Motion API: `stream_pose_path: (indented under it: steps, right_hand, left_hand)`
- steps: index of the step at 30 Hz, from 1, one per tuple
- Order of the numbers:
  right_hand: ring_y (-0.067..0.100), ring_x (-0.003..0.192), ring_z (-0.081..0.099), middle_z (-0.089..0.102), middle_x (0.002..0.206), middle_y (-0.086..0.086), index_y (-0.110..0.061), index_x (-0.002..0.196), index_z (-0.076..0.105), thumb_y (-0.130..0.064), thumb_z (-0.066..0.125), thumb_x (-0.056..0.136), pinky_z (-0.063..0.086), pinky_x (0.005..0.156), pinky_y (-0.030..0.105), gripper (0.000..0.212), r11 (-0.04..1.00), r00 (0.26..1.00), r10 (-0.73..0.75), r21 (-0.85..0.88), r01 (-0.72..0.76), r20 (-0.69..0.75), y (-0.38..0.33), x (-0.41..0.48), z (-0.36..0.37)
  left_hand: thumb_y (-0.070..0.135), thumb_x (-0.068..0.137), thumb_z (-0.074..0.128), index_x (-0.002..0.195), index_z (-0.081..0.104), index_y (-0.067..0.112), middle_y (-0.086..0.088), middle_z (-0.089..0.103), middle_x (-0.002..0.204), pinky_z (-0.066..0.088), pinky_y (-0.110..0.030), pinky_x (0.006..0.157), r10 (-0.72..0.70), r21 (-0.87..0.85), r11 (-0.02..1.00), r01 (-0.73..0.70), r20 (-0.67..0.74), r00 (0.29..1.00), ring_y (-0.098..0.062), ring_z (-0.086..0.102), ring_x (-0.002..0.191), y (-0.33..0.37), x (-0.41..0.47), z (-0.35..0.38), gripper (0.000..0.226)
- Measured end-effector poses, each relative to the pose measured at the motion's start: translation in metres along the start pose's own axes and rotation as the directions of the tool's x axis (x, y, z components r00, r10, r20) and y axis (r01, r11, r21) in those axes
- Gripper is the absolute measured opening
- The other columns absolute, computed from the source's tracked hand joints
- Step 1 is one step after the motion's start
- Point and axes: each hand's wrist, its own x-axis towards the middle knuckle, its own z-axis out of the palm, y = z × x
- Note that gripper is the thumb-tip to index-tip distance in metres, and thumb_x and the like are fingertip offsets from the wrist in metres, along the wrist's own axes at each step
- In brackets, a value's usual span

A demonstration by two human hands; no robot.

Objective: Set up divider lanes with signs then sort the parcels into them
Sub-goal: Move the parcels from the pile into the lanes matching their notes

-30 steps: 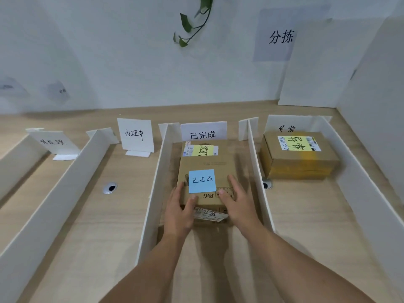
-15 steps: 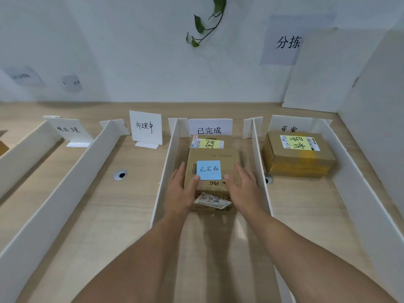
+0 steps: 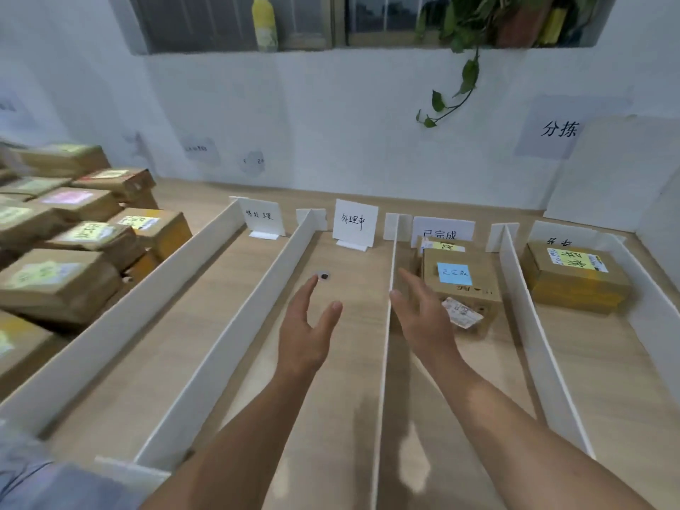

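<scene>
Both my hands empty, fingers spread, held apart above the table at centre frame. Left hand (image 3: 307,334) hangs over the second lane, fingertips near a small dark hole (image 3: 324,276) in the tabletop (image 3: 154,369). Right hand (image 3: 423,318) sits over the divider (image 3: 386,333) between second and third lanes, not touching the parcel beside it.

Parcel with blue note (image 3: 460,285) lies in the third lane, right of centre, a crumpled label on its near face. Just behind it a second parcel with a yellow note (image 3: 439,247), mostly hidden, against the sign (image 3: 443,230) at the lane's far end. Whether the two touch, I cannot tell.

Fourth lane, right edge of frame: one parcel with a yellow label (image 3: 574,276).

First two lanes hold only their standing signs: one (image 3: 262,217) upper centre-left, another (image 3: 355,223) at upper centre.

Left edge of frame: a blurred stack of unsorted parcels (image 3: 70,244), outside the outermost divider (image 3: 121,318)
</scene>
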Motion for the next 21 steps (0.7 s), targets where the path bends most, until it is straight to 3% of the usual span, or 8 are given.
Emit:
stream_pose_path:
  steps: [6, 9, 13, 17, 21]
  right_hand:
    - [-0.002, 0.131, 0.043, 0.052, 0.14, -0.015, -0.028, 0.14, 0.055, -0.025, 0.062, 0.099, 0.033, 0.113, 0.022, 0.042, 0.988, 0.986, -0.126, 0.104, 0.115, 0.105, -0.083, -0.065, 0.095]
    - [0.0, 0.133, 0.043, 0.05, 0.142, -0.017, -0.033, 0.14, 0.054, -0.027, 0.059, 0.099, 0.035, 0.113, 0.027, 0.042, 0.981, 0.971, -0.158, 0.137, 0.135, 0.177, -0.119, -0.09, 0.148]
    - [0.003, 0.135, 0.042, 0.049, 0.147, -0.015, -0.036, 0.142, 0.052, -0.031, 0.058, 0.1, 0.036, 0.115, 0.035, 0.042, 0.966, 0.937, -0.229, 0.181, 0.185, 0.263, -0.159, -0.113, 0.215]
    - [-0.001, 0.131, 0.04, 0.046, 0.149, -0.016, -0.04, 0.14, 0.05, -0.034, 0.054, 0.101, 0.038, 0.114, 0.037, 0.04, 0.958, 0.907, -0.255, 0.214, 0.19, 0.335, -0.195, -0.129, 0.279]
    - [0.008, 0.135, 0.041, 0.045, 0.151, -0.009, -0.041, 0.14, 0.048, -0.035, 0.053, 0.102, 0.041, 0.11, 0.037, 0.039, 0.948, 0.873, -0.278, 0.26, 0.182, 0.402, -0.229, -0.14, 0.351]
  left_hand:
    - [0.048, 0.094, 0.062, 0.149, 0.04, 0.041, 0.03, 0.037, 0.138, 0.032, -0.025, 0.104, 0.031, 0.092, 0.996, -0.018, -0.138, 0.99, 0.006, 0.035, 0.126, -0.004, -0.043, -0.146, 0.059]
    - [0.049, 0.095, 0.062, 0.147, 0.039, 0.046, 0.03, 0.037, 0.14, 0.035, -0.032, 0.108, 0.033, 0.095, 0.995, -0.011, -0.23, 0.973, 0.004, 0.036, 0.129, -0.008, -0.062, -0.212, 0.057]
    - [0.051, 0.094, 0.061, 0.146, 0.039, 0.048, 0.013, 0.042, 0.153, 0.041, -0.043, 0.108, -0.033, 0.081, 0.994, 0.067, -0.368, 0.929, -0.011, 0.041, 0.136, -0.014, -0.082, -0.289, 0.057]
    - [0.045, 0.095, 0.063, 0.147, 0.039, 0.044, 0.018, 0.044, 0.139, 0.04, -0.023, 0.093, -0.072, 0.053, 0.993, 0.108, -0.459, 0.885, -0.004, 0.042, 0.124, -0.034, -0.094, -0.355, 0.057]
    - [0.067, 0.083, 0.06, 0.14, 0.036, 0.058, 0.02, 0.04, 0.149, 0.039, -0.038, 0.107, -0.102, 0.054, 0.986, 0.156, -0.543, 0.834, -0.007, 0.038, 0.135, -0.062, -0.096, -0.419, 0.062]
